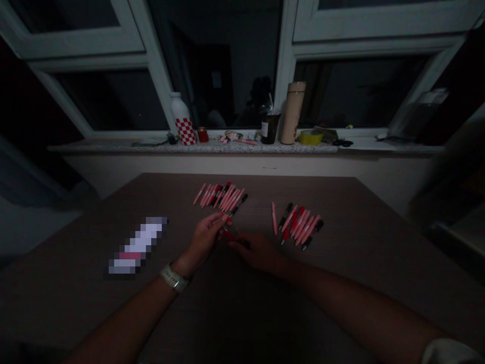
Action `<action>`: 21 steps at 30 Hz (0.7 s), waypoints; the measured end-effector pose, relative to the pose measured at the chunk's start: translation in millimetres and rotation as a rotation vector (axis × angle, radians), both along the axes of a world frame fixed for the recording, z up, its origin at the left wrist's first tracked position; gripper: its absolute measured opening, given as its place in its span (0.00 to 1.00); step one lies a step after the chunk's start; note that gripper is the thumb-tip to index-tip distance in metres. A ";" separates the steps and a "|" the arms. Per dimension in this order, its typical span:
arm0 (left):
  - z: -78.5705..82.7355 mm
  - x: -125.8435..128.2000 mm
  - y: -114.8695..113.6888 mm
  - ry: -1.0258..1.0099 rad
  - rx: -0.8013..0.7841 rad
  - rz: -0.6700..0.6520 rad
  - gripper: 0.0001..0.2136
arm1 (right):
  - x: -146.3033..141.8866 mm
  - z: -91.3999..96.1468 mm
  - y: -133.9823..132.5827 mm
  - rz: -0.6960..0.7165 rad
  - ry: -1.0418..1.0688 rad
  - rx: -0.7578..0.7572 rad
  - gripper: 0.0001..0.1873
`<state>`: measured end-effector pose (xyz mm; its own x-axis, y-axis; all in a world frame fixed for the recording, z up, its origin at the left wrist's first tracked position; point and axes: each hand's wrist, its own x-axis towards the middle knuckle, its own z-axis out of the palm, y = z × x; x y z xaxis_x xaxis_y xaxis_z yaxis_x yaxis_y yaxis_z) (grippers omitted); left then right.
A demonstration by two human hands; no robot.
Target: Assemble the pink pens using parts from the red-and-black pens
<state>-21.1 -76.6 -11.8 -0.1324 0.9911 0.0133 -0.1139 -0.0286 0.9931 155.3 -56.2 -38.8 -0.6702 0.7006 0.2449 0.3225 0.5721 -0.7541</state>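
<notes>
My left hand [204, 238] grips a black-and-red pen [235, 211] near the middle of the dark wooden table [76, 288], with the pen's far end pointing up and to the right. My right hand [257, 251] comes in from the right, its fingertips on a red part [228, 235] at the pen's lower end. The dim light hides the exact grip. Beyond my hands lie a fanned row of pink, red and black pens [220, 196] and a second group of similar pens [301, 226]. One pink pen [274, 218] lies alone beside that group.
A pixelated, unreadable object [138, 246] lies on the table at the left. Behind the table, a stone windowsill [197, 147] holds a red-checked white bottle [183, 119], a tan flask [292, 113], a dark cup [270, 127] and a roll of yellow tape [310, 137].
</notes>
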 end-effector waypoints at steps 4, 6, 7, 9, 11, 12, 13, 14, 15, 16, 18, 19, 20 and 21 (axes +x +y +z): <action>1.7 0.1 0.5 -0.031 0.050 0.030 0.15 | -0.1 -0.2 0.6 -0.009 0.009 0.002 0.15; 2.5 -0.8 1.4 -0.074 0.077 0.072 0.15 | -0.1 -1.2 0.7 -0.017 0.018 0.003 0.15; 3.0 -1.7 2.2 -0.102 0.091 0.098 0.14 | -0.2 -1.7 0.8 -0.021 0.021 0.007 0.15; 3.9 -4.1 3.8 -0.150 0.127 0.152 0.15 | -0.3 -2.3 0.9 -0.029 0.022 0.012 0.15; 4.6 -6.8 5.2 -0.160 0.160 0.190 0.15 | -0.5 -2.1 0.7 -0.042 0.019 0.012 0.15; 4.8 -7.9 5.6 -0.151 0.166 0.200 0.15 | -0.5 -1.7 0.5 -0.053 0.020 0.006 0.14; 4.9 -8.7 5.7 -0.132 0.164 0.200 0.15 | -0.5 -1.2 0.3 -0.062 0.022 -0.004 0.14; 4.8 -9.1 5.6 -0.105 0.159 0.194 0.15 | -0.5 -0.6 0.0 -0.070 0.027 -0.012 0.14; 4.6 -9.1 5.2 -0.073 0.151 0.185 0.15 | -0.6 0.0 -0.3 -0.074 0.033 -0.018 0.14; 4.2 -8.8 4.7 -0.039 0.145 0.175 0.14 | -0.6 0.4 -0.6 -0.076 0.039 -0.022 0.14; 3.5 -7.5 3.5 0.032 0.135 0.158 0.14 | -0.7 0.7 -0.8 -0.073 0.041 -0.029 0.14; 3.3 -6.9 2.9 0.061 0.131 0.151 0.14 | -0.8 0.5 -0.7 -0.070 0.039 -0.031 0.14; 3.2 -6.4 2.5 0.082 0.130 0.148 0.14 | -0.8 0.1 -0.6 -0.070 0.038 -0.033 0.13; 3.2 -6.1 2.2 0.096 0.130 0.146 0.14 | -0.9 -0.4 -0.4 -0.073 0.041 -0.035 0.13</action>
